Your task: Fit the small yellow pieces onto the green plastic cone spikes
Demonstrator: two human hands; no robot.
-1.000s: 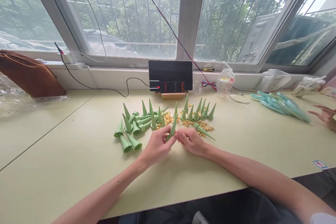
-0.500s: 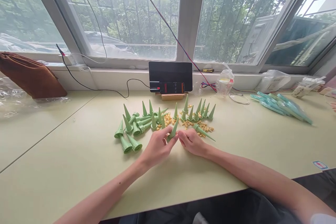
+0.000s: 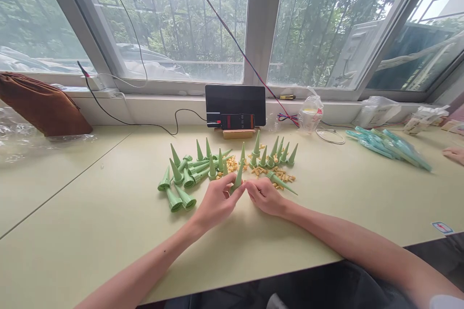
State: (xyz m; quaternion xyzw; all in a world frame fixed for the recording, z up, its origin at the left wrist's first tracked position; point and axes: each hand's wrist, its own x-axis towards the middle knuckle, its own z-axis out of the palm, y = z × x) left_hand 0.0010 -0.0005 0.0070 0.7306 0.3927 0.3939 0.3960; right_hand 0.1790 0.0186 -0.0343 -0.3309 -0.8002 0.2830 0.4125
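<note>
My left hand is closed around a green plastic cone spike, its tip pointing up. Against the side of that spike, my right hand is closed in a pinch; whatever its fingertips hold is hidden. Left of my hands lies a cluster of green cone spikes, some upright and others on their sides. More spikes stand beyond my right hand. Small yellow plugs are scattered in piles among them, with one spike lying across the plugs.
A tablet and a phone lean on a small stand by the window. To the right are bagged teal items, a plastic cup and another person's hand. A brown pouch sits far left.
The spike in my left hand has tilted slightly more upright and shifted a little left. At the right edge, the other person's hand has come further into view.
</note>
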